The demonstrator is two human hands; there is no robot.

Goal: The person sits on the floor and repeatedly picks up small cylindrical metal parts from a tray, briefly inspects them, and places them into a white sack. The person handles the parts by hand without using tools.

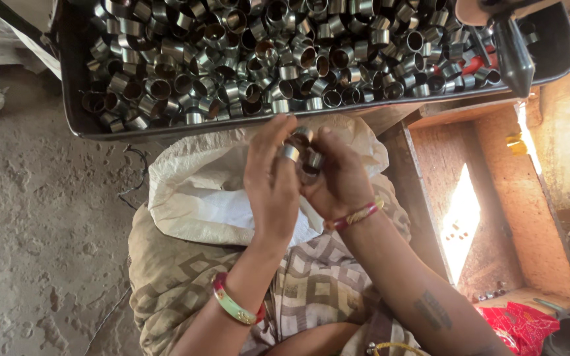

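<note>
A long dark tray heaped with short metal rings lies above a white sack on the person's lap. Just below the tray's edge, the left hand and right hand meet, each grip closed on a few rings held between them.
</note>
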